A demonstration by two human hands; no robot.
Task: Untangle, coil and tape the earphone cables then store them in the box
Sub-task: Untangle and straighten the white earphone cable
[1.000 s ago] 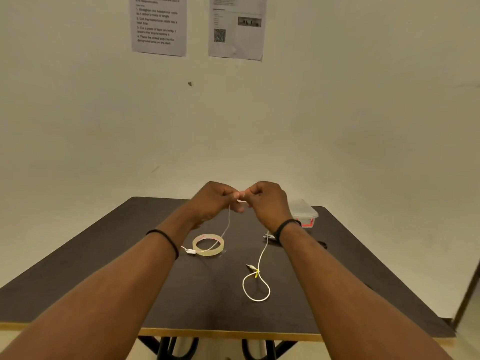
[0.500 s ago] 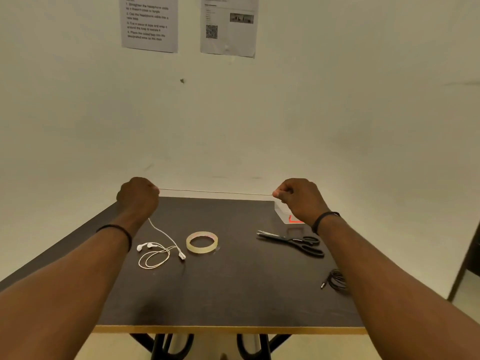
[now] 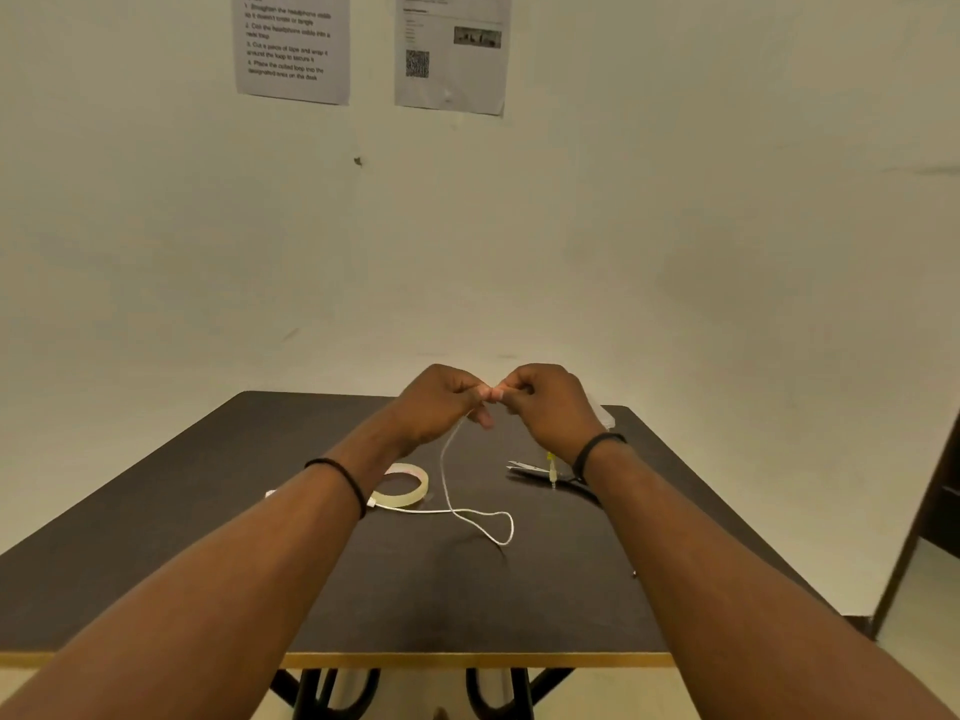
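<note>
My left hand (image 3: pixel 441 402) and my right hand (image 3: pixel 545 402) meet above the far middle of the dark table (image 3: pixel 208 537), fingertips together, both pinching the white earphone cable (image 3: pixel 447 475). From the pinch the cable hangs down, loops on the table and runs left under my left wrist. Its plug with a yellow mark (image 3: pixel 551 467) dangles below my right wrist. A roll of clear tape (image 3: pixel 408 485) lies just right of my left forearm. The clear box (image 3: pixel 608 418) peeks out behind my right hand, mostly hidden.
Black-handled scissors (image 3: pixel 535 472) lie under my right wrist, partly covered. Two printed sheets (image 3: pixel 293 44) hang on the wall behind the table. A dark door edge (image 3: pixel 935 501) stands at the right.
Half a second ago my hands were spread wide with the cable stretched taut between them. They have come together at the table's far middle, and the cable hangs slack in a loop.
</note>
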